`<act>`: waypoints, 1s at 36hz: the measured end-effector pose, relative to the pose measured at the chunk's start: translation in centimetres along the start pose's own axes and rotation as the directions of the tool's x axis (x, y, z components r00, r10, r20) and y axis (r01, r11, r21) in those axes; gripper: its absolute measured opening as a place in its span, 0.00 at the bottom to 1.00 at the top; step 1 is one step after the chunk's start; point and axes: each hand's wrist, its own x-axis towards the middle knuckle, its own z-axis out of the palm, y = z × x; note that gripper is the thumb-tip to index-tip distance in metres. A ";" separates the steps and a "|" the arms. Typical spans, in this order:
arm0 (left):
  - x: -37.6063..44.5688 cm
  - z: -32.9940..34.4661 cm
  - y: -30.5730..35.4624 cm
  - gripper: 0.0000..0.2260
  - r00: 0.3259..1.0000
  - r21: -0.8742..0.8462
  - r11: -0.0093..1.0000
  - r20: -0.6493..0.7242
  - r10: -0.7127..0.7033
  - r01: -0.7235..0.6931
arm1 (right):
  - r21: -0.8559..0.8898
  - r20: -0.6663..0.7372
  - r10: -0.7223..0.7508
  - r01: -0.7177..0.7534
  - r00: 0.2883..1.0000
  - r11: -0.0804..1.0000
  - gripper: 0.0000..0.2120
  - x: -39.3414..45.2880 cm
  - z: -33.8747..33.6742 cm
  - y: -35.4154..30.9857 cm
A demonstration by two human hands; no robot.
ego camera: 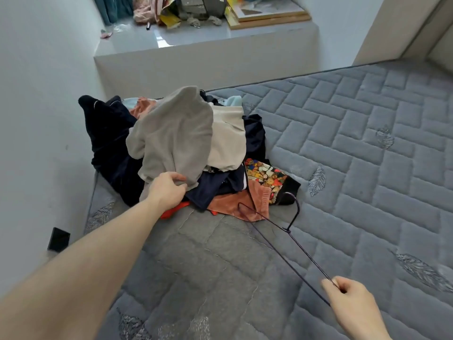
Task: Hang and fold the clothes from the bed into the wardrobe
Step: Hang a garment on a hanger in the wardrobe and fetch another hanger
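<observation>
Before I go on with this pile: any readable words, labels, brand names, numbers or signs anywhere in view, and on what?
None can be read.
Printed garment in the clothes pile: a colourful picture pattern, no letters visible.
Yellow packaging on the window ledge: too small and blurred to read.
Grey mattress: stitched leaf motifs only, no text.

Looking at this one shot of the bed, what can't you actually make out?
- Head view: wardrobe, not in frame.
- Clothes low in the pile: buried under the grey garment that the left hand grips.
- Wire hanger: its near end is hidden inside the right hand.
- Clutter on the ledge: cut off by the top edge.
</observation>
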 end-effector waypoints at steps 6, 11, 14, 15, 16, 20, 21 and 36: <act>-5.1 -3.6 0.2 0.18 0.989 -0.293 0.945 0.075 -0.126 0.143 | 0.099 -0.037 0.028 -0.025 0.999 0.995 0.21 -3.2 -3.1 -1.4; -11.6 -7.5 0.7 0.08 0.944 -0.170 0.978 0.326 -0.058 0.118 | 0.189 -0.011 0.016 -0.014 1.000 0.982 0.22 -7.1 -6.1 -3.1; -16.9 -11.2 1.9 0.16 0.901 -0.113 0.993 0.434 0.010 0.043 | 0.196 0.033 -0.053 0.045 0.998 0.980 0.22 -10.3 -8.0 -4.5; -18.4 -12.1 2.3 0.17 0.886 -0.098 0.995 0.461 0.042 0.004 | 0.197 0.053 -0.082 0.070 0.995 0.978 0.22 -11.2 -8.5 -4.9; -20.2 -13.1 2.6 0.16 0.881 -0.094 0.995 0.468 0.070 -0.029 | 0.189 0.076 -0.115 0.098 0.991 0.977 0.22 -12.5 -9.2 -5.4; -28.0 -17.3 3.5 0.11 0.879 -0.123 0.992 0.468 0.089 -0.035 | 0.165 0.165 -0.237 0.211 0.957 0.964 0.21 -19.3 -11.5 -6.1; -29.7 -18.0 3.6 0.11 0.880 -0.154 0.988 0.466 0.087 -0.016 | 0.151 0.179 -0.261 0.236 0.948 0.960 0.19 -21.0 -11.9 -6.0; -47.6 -21.4 6.2 0.10 0.840 -0.577 0.769 0.533 0.101 0.273 | 0.325 0.369 -0.383 0.268 0.847 0.907 0.25 -38.9 -13.7 -2.9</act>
